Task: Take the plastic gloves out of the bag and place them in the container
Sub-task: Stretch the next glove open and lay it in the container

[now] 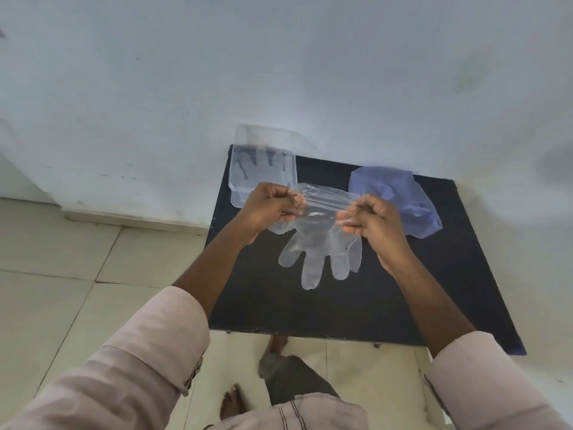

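Note:
A clear plastic glove (pixel 319 243) hangs above the black table (pixel 356 299), fingers pointing toward me. My left hand (pixel 269 209) pinches its cuff on the left and my right hand (pixel 375 218) pinches the cuff on the right, stretching it between them. A clear rectangular container (pixel 237 193) stands at the table's far left corner with at least one clear glove lying flat inside it (pixel 263 166). A blue plastic bag (pixel 400 197) lies at the far right of the table, just behind my right hand.
The table stands against a pale wall (pixel 279 72). Light floor tiles (pixel 62 259) lie to the left and in front. My legs and bare feet (pixel 235 401) are below the table's near edge.

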### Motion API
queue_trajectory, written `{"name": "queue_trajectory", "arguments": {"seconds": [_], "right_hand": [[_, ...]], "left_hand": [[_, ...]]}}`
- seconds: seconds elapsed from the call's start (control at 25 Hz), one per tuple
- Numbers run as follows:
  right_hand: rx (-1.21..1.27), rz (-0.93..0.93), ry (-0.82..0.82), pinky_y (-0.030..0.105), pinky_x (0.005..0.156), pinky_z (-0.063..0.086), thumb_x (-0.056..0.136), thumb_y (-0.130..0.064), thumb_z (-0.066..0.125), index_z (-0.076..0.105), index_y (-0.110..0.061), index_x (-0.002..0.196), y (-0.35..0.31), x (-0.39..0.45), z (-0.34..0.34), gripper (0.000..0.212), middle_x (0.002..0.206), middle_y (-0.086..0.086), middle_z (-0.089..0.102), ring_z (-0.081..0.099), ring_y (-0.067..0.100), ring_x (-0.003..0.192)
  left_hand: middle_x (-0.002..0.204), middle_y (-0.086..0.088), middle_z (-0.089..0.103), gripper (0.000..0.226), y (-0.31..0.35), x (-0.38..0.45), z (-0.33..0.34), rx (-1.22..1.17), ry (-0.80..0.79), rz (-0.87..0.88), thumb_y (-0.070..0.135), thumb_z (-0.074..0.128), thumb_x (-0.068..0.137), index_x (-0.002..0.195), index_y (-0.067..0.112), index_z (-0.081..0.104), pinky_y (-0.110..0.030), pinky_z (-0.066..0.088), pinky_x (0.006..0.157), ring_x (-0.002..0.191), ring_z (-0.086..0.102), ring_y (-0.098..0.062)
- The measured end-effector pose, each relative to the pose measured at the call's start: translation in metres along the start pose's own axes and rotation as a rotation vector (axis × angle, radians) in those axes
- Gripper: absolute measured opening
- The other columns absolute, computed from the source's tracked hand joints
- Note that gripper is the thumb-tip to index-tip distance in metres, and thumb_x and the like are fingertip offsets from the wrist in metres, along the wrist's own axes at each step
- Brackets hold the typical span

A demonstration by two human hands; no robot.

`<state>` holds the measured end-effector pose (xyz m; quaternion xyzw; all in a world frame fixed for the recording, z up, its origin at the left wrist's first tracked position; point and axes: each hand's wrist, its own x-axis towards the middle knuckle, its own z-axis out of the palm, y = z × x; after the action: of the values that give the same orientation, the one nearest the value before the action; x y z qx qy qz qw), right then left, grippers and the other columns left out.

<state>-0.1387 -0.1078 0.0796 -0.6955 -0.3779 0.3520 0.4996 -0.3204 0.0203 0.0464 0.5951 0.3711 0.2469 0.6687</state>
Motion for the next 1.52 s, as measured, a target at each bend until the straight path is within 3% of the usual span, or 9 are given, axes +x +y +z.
{"name": "queue_trajectory", "arguments": {"seconds": [0.44, 0.64, 0.76, 0.96, 1.16, 1.28, 1.32, 1.44, 1.52], "right_hand": [[-0.030, 0.110, -0.160, 0.029, 0.067, 0.056, 0.088, -0.004, 0.050, 0.057, -0.020, 0.067, 0.011, 0.181, 0.068, 0.028, 0.083, 0.012, 0.074, 0.072, 0.019, 0.075], [-0.017, 0.109, -0.220, 0.035, 0.082, 0.058, 0.082, -0.004, 0.053, 0.056, -0.018, 0.068, -0.012, 0.255, 0.091, 0.020, 0.095, 0.017, 0.074, 0.073, 0.022, 0.090], [-0.009, 0.113, -0.199, 0.037, 0.081, 0.057, 0.081, -0.004, 0.053, 0.057, -0.020, 0.068, -0.027, 0.306, 0.106, 0.021, 0.088, 0.014, 0.075, 0.074, 0.024, 0.088], [-0.069, 0.044, -0.110, 0.034, 0.073, 0.056, 0.080, -0.002, 0.050, 0.056, -0.021, 0.065, -0.047, 0.365, 0.129, 0.025, 0.092, 0.015, 0.072, 0.072, 0.029, 0.093], [-0.009, -0.222, 0.068, 0.045, 0.076, 0.054, 0.078, -0.005, 0.053, 0.053, -0.030, 0.060, -0.062, 0.380, 0.138, 0.031, 0.084, 0.019, 0.071, 0.069, 0.034, 0.086], [0.036, -0.384, 0.116, 0.036, 0.069, 0.043, 0.086, -0.014, 0.059, 0.044, -0.026, 0.070, -0.039, 0.355, 0.140, 0.025, 0.078, 0.033, 0.059, 0.063, 0.043, 0.079], [-0.020, -0.415, 0.122, 0.033, 0.067, 0.042, 0.091, -0.015, 0.058, 0.045, -0.023, 0.073, -0.025, 0.343, 0.140, 0.024, 0.075, 0.028, 0.059, 0.062, 0.044, 0.081], [-0.277, -0.434, 0.042, 0.024, 0.061, 0.042, 0.093, -0.009, 0.055, 0.054, -0.007, 0.081, 0.030, 0.310, 0.139, 0.012, 0.070, -0.004, 0.059, 0.061, 0.009, 0.066], [-0.454, -0.411, -0.063, 0.031, 0.069, 0.047, 0.088, -0.006, 0.055, 0.059, -0.005, 0.086, 0.066, 0.299, 0.138, 0.005, 0.075, -0.004, 0.065, 0.057, 0.010, 0.064]], "left_hand": [[0.100, -0.019, 0.076, 0.014, 0.003, 0.106, -0.067, 0.024, 0.355, -0.185, 0.012, 0.065, 0.089, 0.093, 0.001, 0.074, -0.031, 0.060, 0.078, 0.087, 0.075, -0.025], [0.093, -0.018, 0.073, 0.016, 0.021, 0.165, -0.103, 0.000, 0.407, -0.164, 0.007, 0.067, 0.082, 0.092, -0.004, 0.073, -0.032, 0.058, 0.080, 0.082, 0.072, -0.022], [0.087, -0.015, 0.073, 0.008, 0.035, 0.209, -0.128, -0.013, 0.391, -0.128, 0.013, 0.068, 0.069, 0.074, 0.010, 0.075, -0.031, 0.057, 0.076, 0.079, 0.072, -0.021], [0.085, -0.015, 0.071, 0.011, 0.062, 0.267, -0.157, -0.002, 0.435, -0.095, 0.014, 0.067, 0.069, 0.075, 0.006, 0.071, -0.030, 0.058, 0.076, 0.075, 0.070, -0.021], [0.077, -0.006, 0.073, 0.011, 0.085, 0.292, -0.170, 0.052, 0.491, 0.144, 0.014, 0.067, 0.075, 0.067, 0.018, 0.075, -0.041, 0.057, 0.084, 0.077, 0.067, -0.017], [0.081, -0.019, 0.072, 0.015, 0.064, 0.282, -0.165, 0.136, 0.484, 0.282, 0.023, 0.067, 0.080, 0.076, 0.010, 0.074, -0.040, 0.054, 0.077, 0.077, 0.062, -0.018], [0.081, -0.022, 0.070, 0.020, 0.047, 0.275, -0.162, 0.167, 0.466, 0.304, 0.026, 0.067, 0.083, 0.080, 0.006, 0.073, -0.038, 0.051, 0.074, 0.076, 0.059, -0.018], [0.087, -0.008, 0.073, 0.019, -0.013, 0.249, -0.157, 0.277, 0.399, 0.276, 0.022, 0.068, 0.090, 0.091, 0.003, 0.073, -0.033, 0.051, 0.075, 0.080, 0.065, -0.012], [0.097, -0.006, 0.074, 0.014, -0.053, 0.237, -0.158, 0.495, 0.315, 0.313, 0.016, 0.066, 0.091, 0.095, 0.005, 0.073, -0.036, 0.055, 0.082, 0.090, 0.069, -0.016]]}}
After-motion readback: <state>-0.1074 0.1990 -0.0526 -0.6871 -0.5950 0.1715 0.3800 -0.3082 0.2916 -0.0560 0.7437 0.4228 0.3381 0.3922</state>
